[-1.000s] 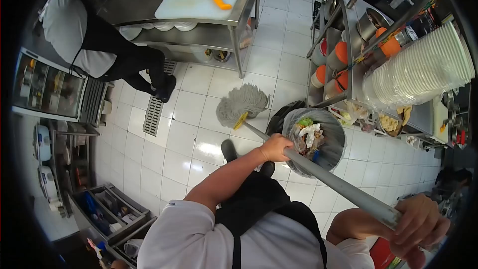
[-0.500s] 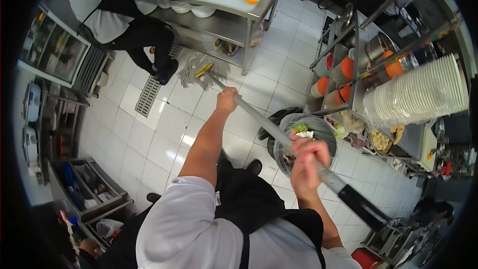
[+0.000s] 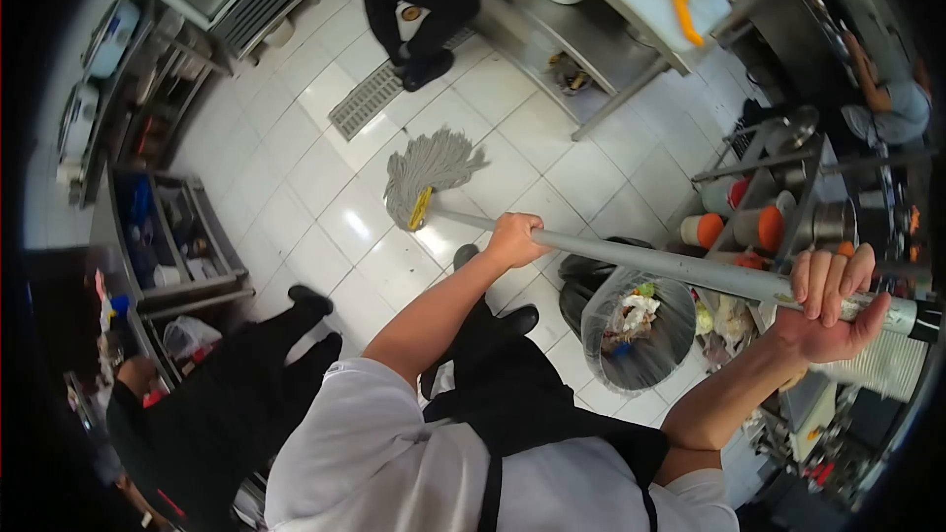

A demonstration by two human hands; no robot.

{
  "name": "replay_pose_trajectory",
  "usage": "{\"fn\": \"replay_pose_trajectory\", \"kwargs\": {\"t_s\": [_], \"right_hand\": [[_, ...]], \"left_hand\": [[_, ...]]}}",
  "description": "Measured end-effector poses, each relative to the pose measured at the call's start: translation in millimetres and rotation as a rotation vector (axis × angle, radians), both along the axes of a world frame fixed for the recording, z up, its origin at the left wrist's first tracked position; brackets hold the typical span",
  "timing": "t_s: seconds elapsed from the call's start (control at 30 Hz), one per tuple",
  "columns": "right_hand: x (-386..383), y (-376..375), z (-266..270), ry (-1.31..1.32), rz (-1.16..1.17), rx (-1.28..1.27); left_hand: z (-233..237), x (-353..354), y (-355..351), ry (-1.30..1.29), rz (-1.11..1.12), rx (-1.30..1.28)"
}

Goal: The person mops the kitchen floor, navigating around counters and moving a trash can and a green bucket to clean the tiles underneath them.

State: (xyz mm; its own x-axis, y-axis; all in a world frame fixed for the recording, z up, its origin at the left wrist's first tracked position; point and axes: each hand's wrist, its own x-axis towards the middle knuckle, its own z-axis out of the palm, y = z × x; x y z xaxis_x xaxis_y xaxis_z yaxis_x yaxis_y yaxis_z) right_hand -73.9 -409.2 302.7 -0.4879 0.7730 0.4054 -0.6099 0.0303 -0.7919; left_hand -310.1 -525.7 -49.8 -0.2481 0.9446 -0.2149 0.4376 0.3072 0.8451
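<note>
My left hand (image 3: pixel 515 240) is wrapped round the lower part of a grey mop handle (image 3: pixel 641 258). Farther up, close to the black end grip, my right hand (image 3: pixel 830 305) has its fingers closed over the same handle. The mop head (image 3: pixel 434 169), with grey strands and a yellow clamp (image 3: pixel 421 208), lies on the white tiled floor (image 3: pixel 320 177), its strands spread away from me. The handle slants up from the floor towards the right.
A lined bin (image 3: pixel 641 340) with food waste stands below the handle. A person (image 3: pixel 419 0) stands by the floor drain (image 3: pixel 370 100), another (image 3: pixel 232 404) at the lower left. A steel table (image 3: pixel 631 25) holds a board and an orange-handled knife (image 3: pixel 682 15).
The mop head has moved nearer to me, away from the steel table. My right hand and the handle's top have swung right and up in view. The camera view has turned.
</note>
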Motion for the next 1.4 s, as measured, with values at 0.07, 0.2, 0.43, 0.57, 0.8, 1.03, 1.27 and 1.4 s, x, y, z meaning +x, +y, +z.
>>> {"fn": "replay_pose_trajectory", "kwargs": {"t_s": [0.07,0.2,0.43,0.57,0.8,1.03,1.27,1.4], "right_hand": [[-37,4,-7,0.007,0.106,0.013],[-128,-5,-34,0.058,0.271,-0.009],[-252,-42,-78,0.032,0.468,-0.015],[-271,-38,-68,0.039,0.569,0.080],[-233,-6,-31,0.171,0.627,0.302],[-142,2,3,0.179,0.529,0.371],[-74,-30,48,0.295,-0.106,0.271],[-71,-12,2,-0.014,-0.588,0.265]], "left_hand": [[-2,-29,-32,-0.023,0.078,-0.009],[-27,-88,-92,0.017,0.294,0.017],[-63,-194,-173,0.243,0.556,0.041],[-57,-200,-173,0.234,0.648,0.021],[-37,-164,-111,0.282,0.597,0.170],[-24,-102,-58,0.113,0.419,0.217],[23,-9,5,0.014,0.191,0.169],[27,42,56,0.052,0.208,0.313]]}}
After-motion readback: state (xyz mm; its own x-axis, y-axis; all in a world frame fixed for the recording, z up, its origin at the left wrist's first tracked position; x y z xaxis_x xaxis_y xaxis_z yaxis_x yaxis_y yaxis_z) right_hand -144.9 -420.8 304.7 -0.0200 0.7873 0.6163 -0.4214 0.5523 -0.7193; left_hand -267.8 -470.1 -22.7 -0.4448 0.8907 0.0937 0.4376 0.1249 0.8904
